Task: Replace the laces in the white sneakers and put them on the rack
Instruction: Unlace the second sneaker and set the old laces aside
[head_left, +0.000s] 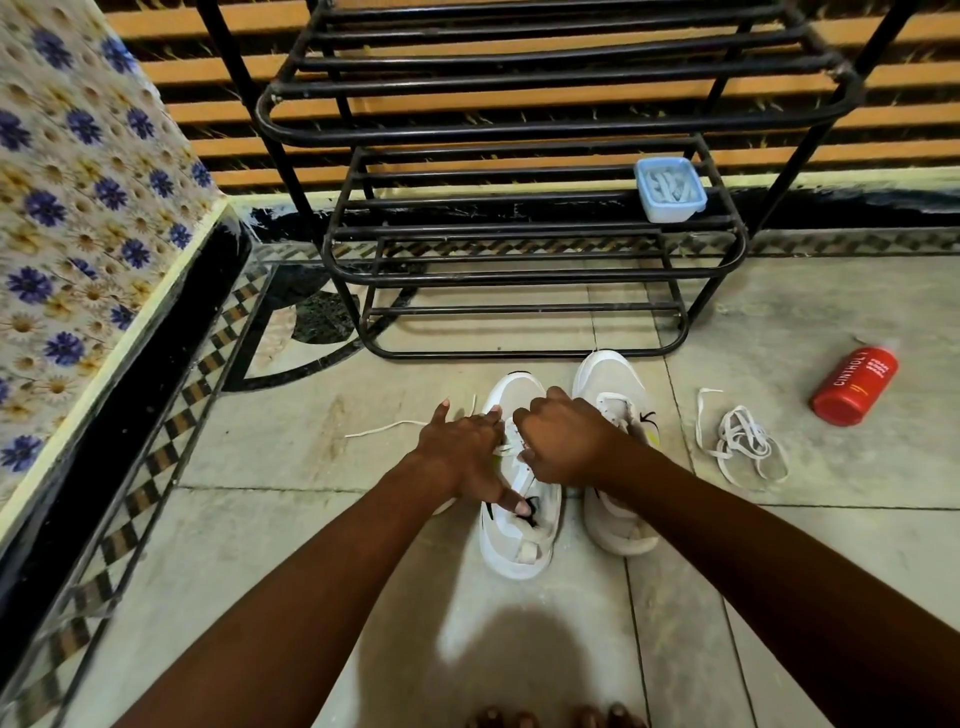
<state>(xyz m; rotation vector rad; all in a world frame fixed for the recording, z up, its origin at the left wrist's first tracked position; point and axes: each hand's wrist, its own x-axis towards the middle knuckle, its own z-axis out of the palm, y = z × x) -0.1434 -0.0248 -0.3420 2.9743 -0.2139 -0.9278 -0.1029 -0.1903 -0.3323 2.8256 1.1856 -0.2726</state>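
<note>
— Sneakers (519, 540): where were they?
— At frame centre, side by side on the floor (779, 597), just below the rack (519, 130).
— And the hands?
— Left hand (462, 457) pressed on the left sneaker, fingers spread, thumb by its opening. Right hand (563, 441) was clenched over the lace (511, 448).
— Anything else?
— Loose laces (743, 441) and a red bottle (854, 387) at right; a box (670, 189) on the rack.
</note>
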